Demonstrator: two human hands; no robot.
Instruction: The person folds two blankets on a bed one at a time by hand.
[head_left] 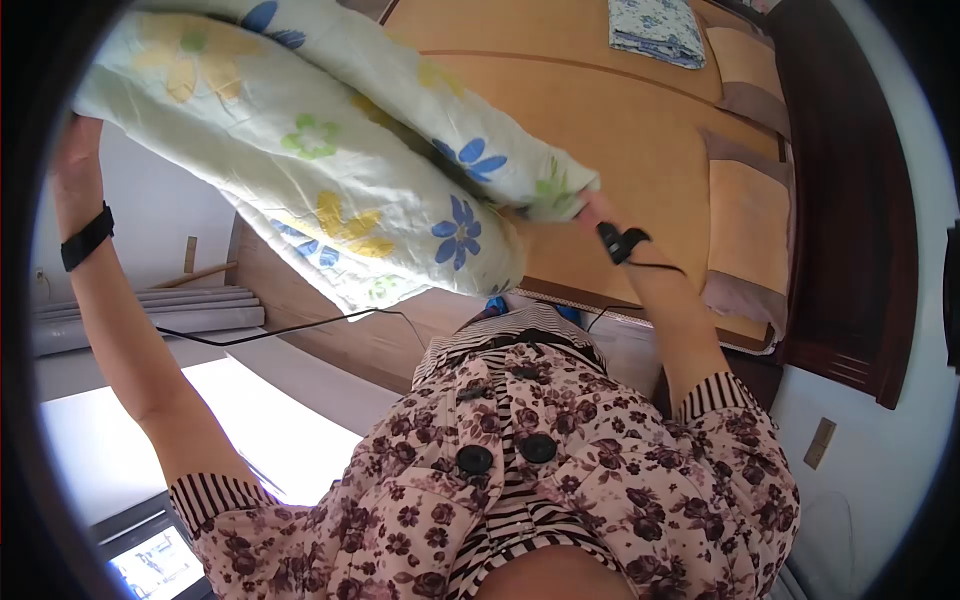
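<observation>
A pale quilt [290,150] printed with yellow, blue and green flowers stretches between my two hands, held up in the air and sagging in folds. At the far left, my left hand [78,145] grips one end of it; the fingers are mostly hidden by the cloth. My right hand [596,208] is closed on the other end, over the near part of the bed. That hand is slightly blurred. A black band sits on each wrist, with a thin dark cord running from it.
The bed [620,130] has a tan mat, with two tan-and-brown pillows [750,220] against a dark wooden headboard [850,200]. A folded blue-flowered cloth [655,32] lies on its far part. Grey rolls [150,308] stand by the bright window [240,420] at left.
</observation>
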